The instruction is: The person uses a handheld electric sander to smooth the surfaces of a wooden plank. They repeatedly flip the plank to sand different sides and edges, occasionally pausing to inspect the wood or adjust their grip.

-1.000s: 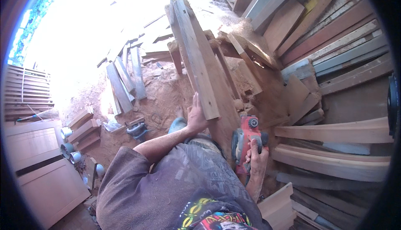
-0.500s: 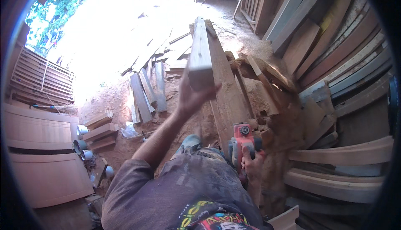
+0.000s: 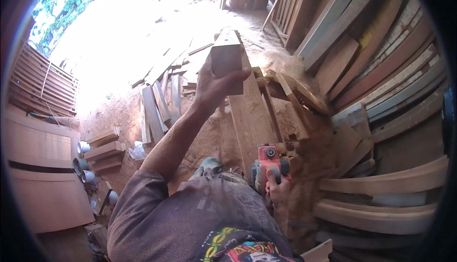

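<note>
My left hand (image 3: 214,88) has swung the wood beam (image 3: 227,55) up end-on toward me, fingers clamped round its near end, so I'm sighting its planed face, while my right hand (image 3: 277,190) grips the red electric planer (image 3: 266,166) low.

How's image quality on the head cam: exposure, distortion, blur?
Head view: sunlit ground at upper left is blown out to white; strong fisheye bends the stacked planks toward the rim, with dark corners. The left hand gripping the wooden beam is slightly soft; the right hand on the red power tool sits in shade.
</note>
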A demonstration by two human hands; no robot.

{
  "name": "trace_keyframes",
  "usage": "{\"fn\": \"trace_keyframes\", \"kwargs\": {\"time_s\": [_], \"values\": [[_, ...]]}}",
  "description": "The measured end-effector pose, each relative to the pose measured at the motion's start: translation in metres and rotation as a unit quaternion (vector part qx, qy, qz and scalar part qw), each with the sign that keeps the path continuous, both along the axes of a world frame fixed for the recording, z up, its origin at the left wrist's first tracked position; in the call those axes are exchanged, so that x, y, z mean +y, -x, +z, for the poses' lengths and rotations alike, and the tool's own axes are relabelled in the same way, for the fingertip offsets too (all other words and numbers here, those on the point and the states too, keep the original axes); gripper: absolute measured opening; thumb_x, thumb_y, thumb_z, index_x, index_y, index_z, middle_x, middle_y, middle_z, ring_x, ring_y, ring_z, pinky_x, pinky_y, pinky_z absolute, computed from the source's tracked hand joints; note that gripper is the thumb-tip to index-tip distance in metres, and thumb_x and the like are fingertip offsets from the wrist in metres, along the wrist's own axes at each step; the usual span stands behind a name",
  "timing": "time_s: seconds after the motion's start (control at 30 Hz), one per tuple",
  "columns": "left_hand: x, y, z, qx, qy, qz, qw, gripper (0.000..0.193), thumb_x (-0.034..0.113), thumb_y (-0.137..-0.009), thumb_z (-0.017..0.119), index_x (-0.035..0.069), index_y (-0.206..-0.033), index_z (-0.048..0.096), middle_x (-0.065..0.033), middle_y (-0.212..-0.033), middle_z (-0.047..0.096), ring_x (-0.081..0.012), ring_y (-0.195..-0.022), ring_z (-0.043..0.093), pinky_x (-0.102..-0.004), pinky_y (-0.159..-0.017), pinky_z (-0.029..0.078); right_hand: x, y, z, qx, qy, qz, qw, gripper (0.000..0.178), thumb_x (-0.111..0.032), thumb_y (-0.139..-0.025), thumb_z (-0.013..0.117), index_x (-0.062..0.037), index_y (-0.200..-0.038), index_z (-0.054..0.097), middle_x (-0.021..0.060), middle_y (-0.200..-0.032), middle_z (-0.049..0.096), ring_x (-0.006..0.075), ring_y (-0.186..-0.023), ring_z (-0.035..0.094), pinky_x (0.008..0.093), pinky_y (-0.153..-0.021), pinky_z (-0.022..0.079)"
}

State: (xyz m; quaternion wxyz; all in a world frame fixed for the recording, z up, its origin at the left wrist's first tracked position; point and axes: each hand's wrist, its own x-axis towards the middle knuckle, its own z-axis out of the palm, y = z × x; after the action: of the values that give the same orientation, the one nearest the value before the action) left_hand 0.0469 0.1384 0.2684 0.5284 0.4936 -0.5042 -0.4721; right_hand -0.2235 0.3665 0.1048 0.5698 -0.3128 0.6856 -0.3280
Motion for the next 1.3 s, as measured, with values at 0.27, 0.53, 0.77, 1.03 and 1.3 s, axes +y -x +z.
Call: {"fn": "trace_keyframes", "kwargs": {"time_s": [0.27,0.53,0.77,1.03,1.3], "values": [[-0.005,-0.002,-0.007,-0.016,0.037,-0.004,0.999,0.082,0.035,-0.08,0.093,-0.005,-0.14,0.054,-0.0191,-0.119,0.071,-0.0257,-0.109,0.073,-0.0384,-0.093,0.063,0.002,-0.002,0.0,-0.008,-0.022,-0.007,1.0,0.04,-0.046,-0.103,0.076,-0.0087,-0.093,0.065,-0.0031,-0.066,0.058,0.0073,-0.052,0.054,0.0281,-0.046,0.042],[-0.003,0.0,-0.003,0.009,0.028,-0.011,1.0,0.076,0.033,-0.081,0.093,-0.007,-0.134,0.056,-0.0171,-0.11,0.072,-0.0232,-0.099,0.074,-0.0381,-0.088,0.064,0.003,-0.006,0.001,-0.009,-0.003,-0.012,1.0,0.041,-0.045,-0.103,0.075,-0.0078,-0.09,0.065,-0.003,-0.065,0.057,0.0075,-0.052,0.053,0.0286,-0.046,0.042],[-0.003,0.001,-0.002,0.002,0.035,-0.005,0.999,0.071,0.031,-0.082,0.093,-0.005,-0.131,0.058,-0.0156,-0.109,0.072,-0.0219,-0.099,0.074,-0.0366,-0.085,0.064,0.003,-0.007,-0.002,-0.011,0.013,-0.017,1.0,0.039,-0.043,-0.103,0.077,-0.0083,-0.092,0.063,-0.0033,-0.066,0.057,0.0063,-0.051,0.053,0.0274,-0.045,0.041],[0.062,0.031,-0.093,-0.059,-0.004,-0.064,0.996,0.134,0.031,-0.073,0.103,-0.006,-0.166,0.013,-0.0268,-0.15,0.052,-0.0341,-0.139,0.058,-0.0431,-0.112,0.053,0.015,-0.003,0.017,-0.023,0.008,-0.061,0.998,0.046,-0.049,-0.105,0.072,-0.0031,-0.106,0.07,-0.0038,-0.068,0.056,0.0058,-0.054,0.051,0.0263,-0.047,0.04],[0.122,0.072,-0.275,-0.139,-0.036,-0.062,0.988,0.147,0.026,-0.072,0.099,-0.009,-0.168,-0.006,-0.034,-0.155,0.049,-0.0476,-0.141,0.055,-0.0491,-0.117,0.047,0.048,-0.002,0.074,-0.043,0.046,-0.1,0.993,0.058,-0.057,-0.106,0.066,0.0001,-0.116,0.067,-0.0041,-0.071,0.051,0.0061,-0.057,0.048,0.0251,-0.052,0.038]]}}
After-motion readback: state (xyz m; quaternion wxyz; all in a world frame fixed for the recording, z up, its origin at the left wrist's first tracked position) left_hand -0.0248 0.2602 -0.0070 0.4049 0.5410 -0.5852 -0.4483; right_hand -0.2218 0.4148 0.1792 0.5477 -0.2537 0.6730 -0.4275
